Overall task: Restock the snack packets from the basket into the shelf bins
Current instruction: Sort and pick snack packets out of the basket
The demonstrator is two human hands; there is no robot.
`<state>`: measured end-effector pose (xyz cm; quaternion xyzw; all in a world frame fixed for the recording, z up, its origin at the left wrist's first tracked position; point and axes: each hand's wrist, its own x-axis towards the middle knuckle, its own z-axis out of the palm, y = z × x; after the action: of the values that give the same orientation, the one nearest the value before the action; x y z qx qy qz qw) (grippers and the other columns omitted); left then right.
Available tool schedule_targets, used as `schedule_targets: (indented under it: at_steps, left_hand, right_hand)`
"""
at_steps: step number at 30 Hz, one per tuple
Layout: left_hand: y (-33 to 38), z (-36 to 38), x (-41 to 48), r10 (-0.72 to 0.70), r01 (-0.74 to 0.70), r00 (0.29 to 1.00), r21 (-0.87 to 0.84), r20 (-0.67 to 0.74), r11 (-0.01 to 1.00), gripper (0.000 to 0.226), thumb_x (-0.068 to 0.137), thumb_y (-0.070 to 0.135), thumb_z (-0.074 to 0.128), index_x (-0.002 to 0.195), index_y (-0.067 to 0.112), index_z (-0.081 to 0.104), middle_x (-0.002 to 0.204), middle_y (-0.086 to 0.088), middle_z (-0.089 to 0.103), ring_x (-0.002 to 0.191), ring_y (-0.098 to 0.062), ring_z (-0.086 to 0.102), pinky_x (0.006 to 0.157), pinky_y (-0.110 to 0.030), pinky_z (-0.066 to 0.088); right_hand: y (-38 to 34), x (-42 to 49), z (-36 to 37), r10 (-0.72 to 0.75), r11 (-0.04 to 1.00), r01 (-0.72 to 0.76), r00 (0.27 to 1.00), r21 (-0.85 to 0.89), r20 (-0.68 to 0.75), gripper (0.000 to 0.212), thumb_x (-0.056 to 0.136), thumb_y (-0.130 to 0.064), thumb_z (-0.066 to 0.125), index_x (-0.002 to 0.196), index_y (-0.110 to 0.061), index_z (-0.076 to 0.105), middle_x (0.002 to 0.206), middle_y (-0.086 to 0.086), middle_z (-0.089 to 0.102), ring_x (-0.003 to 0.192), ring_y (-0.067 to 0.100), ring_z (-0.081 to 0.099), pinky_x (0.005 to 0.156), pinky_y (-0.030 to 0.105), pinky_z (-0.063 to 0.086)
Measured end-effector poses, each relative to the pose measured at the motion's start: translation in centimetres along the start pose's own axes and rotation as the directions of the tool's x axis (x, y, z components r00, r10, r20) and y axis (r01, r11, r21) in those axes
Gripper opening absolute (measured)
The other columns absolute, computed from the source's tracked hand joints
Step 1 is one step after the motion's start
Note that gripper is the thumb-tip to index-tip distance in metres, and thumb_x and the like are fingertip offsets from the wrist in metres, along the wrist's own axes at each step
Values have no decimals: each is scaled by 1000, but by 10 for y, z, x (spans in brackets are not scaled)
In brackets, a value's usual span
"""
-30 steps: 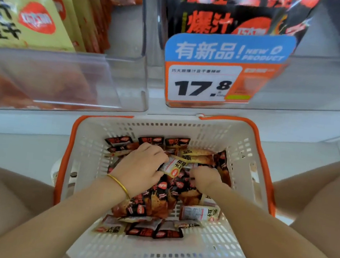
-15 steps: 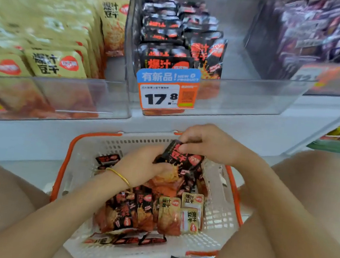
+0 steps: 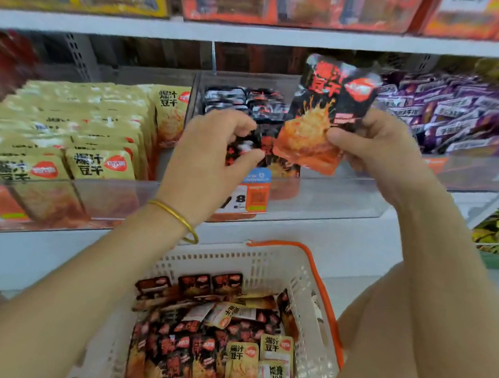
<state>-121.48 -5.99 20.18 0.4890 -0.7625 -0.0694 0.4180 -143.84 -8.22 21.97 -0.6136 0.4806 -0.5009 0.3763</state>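
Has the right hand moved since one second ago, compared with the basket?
Yes. The right hand has left the basket and risen to the middle shelf bin, holding a black packet.
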Motion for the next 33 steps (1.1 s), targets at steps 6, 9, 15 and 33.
schedule_targets:
  at_steps: [6,9,15,33]
  left_hand:
    - [-31,7,1,41,-120,981,422,191,899,61,77,53,45,117,9,58,122,-13,55,120,-36,47,100,-49,37]
    - [-37,11,-3,49,-153,974,481,223,863,57,79,49,52,118,8,58,123,-15,54,120,-39,46,103,-57,34]
    - [-41,16,-8,93,-178,977,494,192,851,51,79,39,61,119,8,57,126,-15,53,125,-37,43,113,-55,18]
    - [-62,27,-105,383,-410,912,317,146,855,17,88,16,53,101,14,62,102,-3,63,105,-23,52,86,-35,35]
  right_hand:
    - [13,46,9,127,799,-33,985,-600,114,20,75,-8,77,67,-18,61,62,6,58,43,3,51,38,12,40]
    - [32,59,22,247,597,-53,962,-800,120,23,73,-21,80,84,-4,69,73,12,65,63,24,62,63,30,56]
    - [46,63,46,337,365,-81,940,-928,50,44,83,-36,65,53,-9,46,27,-1,41,50,20,52,35,17,27]
    - [13,-49,68,-2,862,39,997,-505,74,13,75,-24,75,69,-18,67,58,-15,55,56,-1,53,59,15,40]
